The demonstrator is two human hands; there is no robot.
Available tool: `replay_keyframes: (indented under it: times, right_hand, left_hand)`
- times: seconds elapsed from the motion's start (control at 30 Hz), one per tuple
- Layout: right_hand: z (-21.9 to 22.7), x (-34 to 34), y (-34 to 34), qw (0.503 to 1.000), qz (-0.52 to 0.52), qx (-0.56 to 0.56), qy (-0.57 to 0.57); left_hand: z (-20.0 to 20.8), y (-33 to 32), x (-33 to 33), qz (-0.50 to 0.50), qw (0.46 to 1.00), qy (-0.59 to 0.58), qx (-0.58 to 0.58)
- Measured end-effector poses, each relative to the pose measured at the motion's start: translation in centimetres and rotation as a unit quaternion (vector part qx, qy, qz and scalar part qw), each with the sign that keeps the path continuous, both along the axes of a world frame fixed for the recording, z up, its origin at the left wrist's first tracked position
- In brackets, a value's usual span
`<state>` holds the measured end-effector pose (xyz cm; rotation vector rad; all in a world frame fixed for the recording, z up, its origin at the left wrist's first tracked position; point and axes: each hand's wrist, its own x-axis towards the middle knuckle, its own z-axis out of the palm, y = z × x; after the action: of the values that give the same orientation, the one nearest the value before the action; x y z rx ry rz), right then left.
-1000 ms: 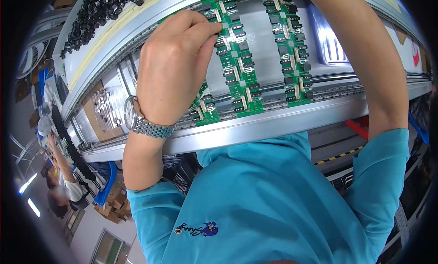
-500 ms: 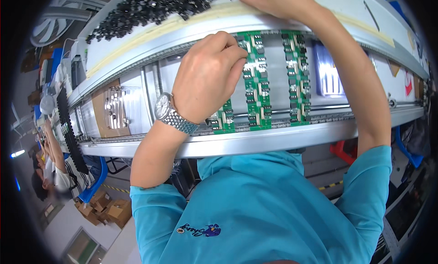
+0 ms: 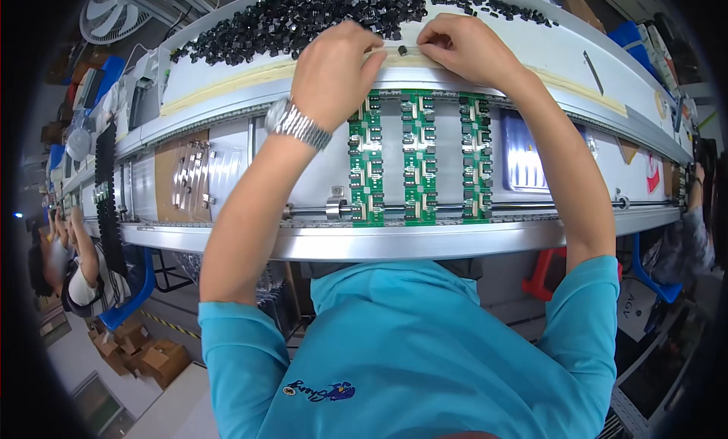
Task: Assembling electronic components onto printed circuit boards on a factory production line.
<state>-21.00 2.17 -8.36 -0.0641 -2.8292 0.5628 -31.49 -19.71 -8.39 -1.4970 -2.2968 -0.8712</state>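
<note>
Both my hands are over the white tray beyond the conveyor rail. My left hand [image 3: 334, 79], with a metal watch [image 3: 298, 126] on its wrist, has its thumb and forefinger apart near the edge of a heap of small black components [image 3: 303, 22]. A single black component [image 3: 403, 51] lies in the gap between my two hands. My right hand [image 3: 474, 51] is bent with its fingertips drawn together to the right of that piece; what they hold, if anything, is hidden. Three green circuit board strips [image 3: 365, 162] lie side by side across the conveyor below my hands.
A metal rail [image 3: 425, 242] runs along the near side. Left on the conveyor is a clear-wrapped pack [image 3: 193, 177]; a clear plastic tray [image 3: 523, 155] lies right of the boards. More loose components [image 3: 500, 8] are scattered behind my right hand. Other people sit at far left and right.
My left hand has moved from the left circuit board up to the tray beside the heap. My right hand stays over the tray, now lower in view. The boards appear shifted slightly left.
</note>
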Motion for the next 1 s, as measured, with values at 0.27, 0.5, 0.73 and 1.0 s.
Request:
replay_keyframes:
  times: [0.27,0.5,0.73,1.0]
  right_hand:
    - [-0.4,4.7,1.0,0.982,-0.041,-0.185,0.026]
    - [1.9,10.8,-1.6,0.932,-0.002,-0.357,-0.068]
    - [1.7,13.9,-5.5,0.946,0.082,-0.307,-0.073]
    - [0.4,14.8,-8.9,0.952,0.062,-0.296,-0.055]
  left_hand:
    - [-0.9,5.3,0.5,0.02,0.987,0.101,-0.126]
    - [-1.2,3.2,1.0,-0.087,0.993,0.001,-0.074]
    - [2.2,-2.0,4.1,-0.048,0.875,-0.482,-0.024]
    - [-0.4,-4.5,3.8,-0.114,0.721,-0.679,0.074]
